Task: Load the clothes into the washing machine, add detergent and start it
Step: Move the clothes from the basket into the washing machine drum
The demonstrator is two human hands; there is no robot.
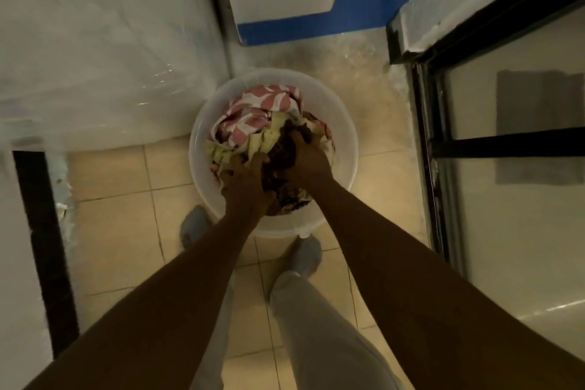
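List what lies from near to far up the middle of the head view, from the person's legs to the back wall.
Trouser leg → grey shoe → left hand and right hand, both gripping bunched clothes → pink-and-white cloth → blue wall stripe.

**Q:** What did the clothes (259, 117) conceal?
**A:** The fingertips of the left hand (245, 187) and right hand (308, 158), sunk in dark fabric whose pattern was too blurred to read.
**Q:** And the basin (345, 123)?
**A:** Both forearms hid part of its near rim. The white unit (95, 41) was smeared, cut by the view's left edge, and could not be identified.
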